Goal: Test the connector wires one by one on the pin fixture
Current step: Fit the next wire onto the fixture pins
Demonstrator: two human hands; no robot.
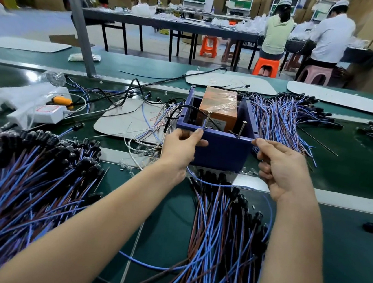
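Head, left hand (pixel 179 150), right hand (pixel 280 174) pinch wire (pixel 211 184) at fixture (pixel 222 150) rim, bundles (pixel 23 180) crowding

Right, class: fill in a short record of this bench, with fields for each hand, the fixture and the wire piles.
Left hand: pinches the blue wire by the left pin
Right hand: pinches the wire at the blue box's front right corner
Fixture: blue box, open top, left pin and right pin upright, orange block inside
Wire piles: left pile, centre pile, right pile behind the box
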